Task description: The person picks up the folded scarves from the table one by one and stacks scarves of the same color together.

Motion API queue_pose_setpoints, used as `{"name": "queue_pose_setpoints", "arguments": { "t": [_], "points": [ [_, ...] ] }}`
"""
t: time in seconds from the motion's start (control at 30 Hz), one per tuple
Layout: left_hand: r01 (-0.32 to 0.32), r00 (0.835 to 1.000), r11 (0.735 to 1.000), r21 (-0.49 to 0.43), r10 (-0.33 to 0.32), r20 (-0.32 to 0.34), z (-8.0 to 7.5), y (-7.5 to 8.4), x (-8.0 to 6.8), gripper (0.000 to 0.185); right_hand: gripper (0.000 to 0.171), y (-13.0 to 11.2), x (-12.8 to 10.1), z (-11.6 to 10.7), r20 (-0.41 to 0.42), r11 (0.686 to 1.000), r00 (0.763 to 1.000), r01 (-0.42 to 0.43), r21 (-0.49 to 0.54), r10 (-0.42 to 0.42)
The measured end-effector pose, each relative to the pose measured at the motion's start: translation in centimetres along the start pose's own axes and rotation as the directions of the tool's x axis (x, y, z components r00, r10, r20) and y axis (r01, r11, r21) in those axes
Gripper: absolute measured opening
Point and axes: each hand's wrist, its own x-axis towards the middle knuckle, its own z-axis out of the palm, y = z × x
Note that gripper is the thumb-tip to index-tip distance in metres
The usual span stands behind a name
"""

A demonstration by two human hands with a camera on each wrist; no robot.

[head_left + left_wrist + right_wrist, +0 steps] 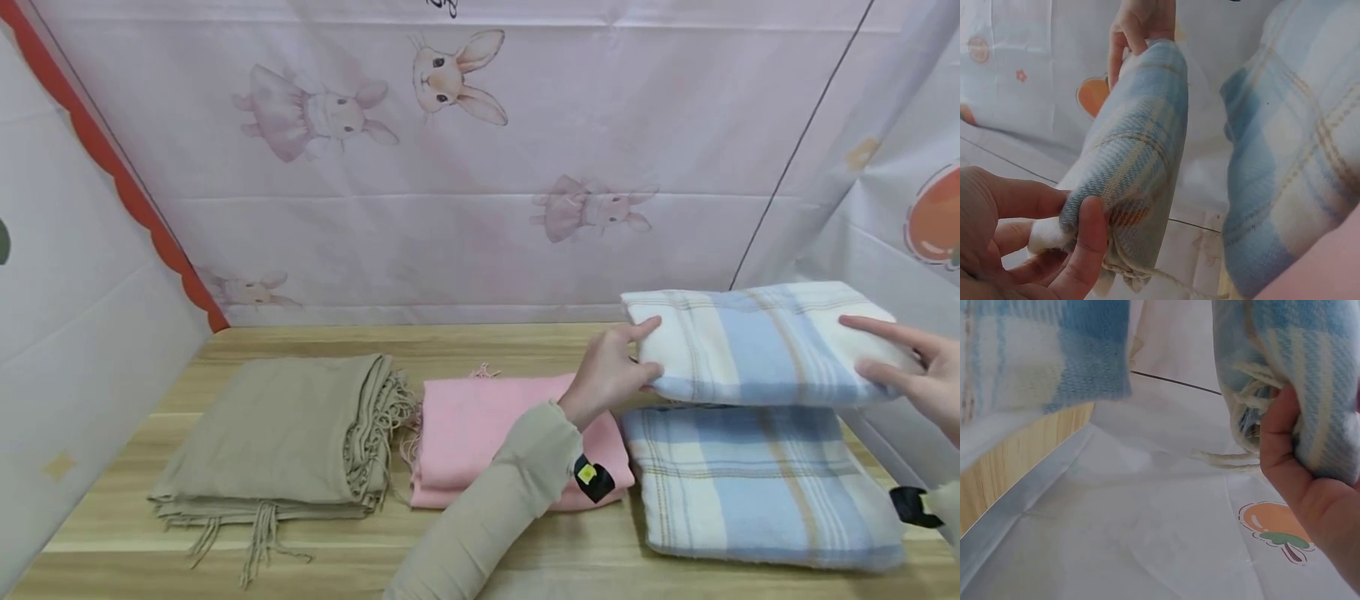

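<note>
A folded blue-and-white plaid scarf is held up between both hands, with fringe strands hanging from its ends in the wrist views. The left hand pinches its left end between thumb and fingers. At the opposite end, the right hand grips the fabric, thumb and fingers around the folded layers. Below and nearer to me, a second folded plaid scarf lies flat on the wooden table. Under the left forearm sits a folded pink scarf, partly covered by the sleeve.
A folded olive-beige scarf with tangled fringe lies on the left of the wooden table. Pale cloth printed with rabbits hangs behind the table, and white cloth walls flank it on both sides.
</note>
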Motion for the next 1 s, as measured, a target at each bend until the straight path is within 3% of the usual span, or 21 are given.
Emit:
{"name": "queue_pose_setpoints", "arguments": {
  "t": [0.27, 0.53, 0.63, 0.83, 1.0],
  "points": [
    [-0.002, 0.999, 1.000, -0.023, 0.002, 0.036, 0.2, 0.3, -1.0, 0.065, 0.073, 0.6, -1.3, 0.1, -0.038, 0.993, 0.995, 0.092, -0.071, -0.094],
    [-0.083, 0.992, 0.995, 0.053, 0.078, 0.098, 0.3, -0.2, -1.9, 0.064, 0.072, 2.4, -2.0, -0.6, -0.027, 0.971, 0.976, 0.211, -0.113, -0.216],
    [-0.114, 0.989, 0.991, 0.066, 0.106, 0.106, 0.4, -0.2, -2.3, 0.063, 0.073, 3.0, -2.6, -0.9, -0.013, 0.966, 0.980, 0.194, -0.171, -0.199],
    [-0.138, 0.985, 0.988, 0.072, 0.130, 0.111, 0.6, 0.0, -3.1, 0.060, 0.079, 3.8, -3.8, -1.0, -0.015, 0.949, 0.997, 0.070, -0.308, -0.079],
    [-0.162, 0.979, 0.985, 0.059, 0.153, 0.135, 0.4, -0.1, -3.9, 0.057, 0.082, 3.9, -4.5, -1.1, -0.008, 0.939, 0.998, 0.058, -0.340, -0.064]
  ]
}}
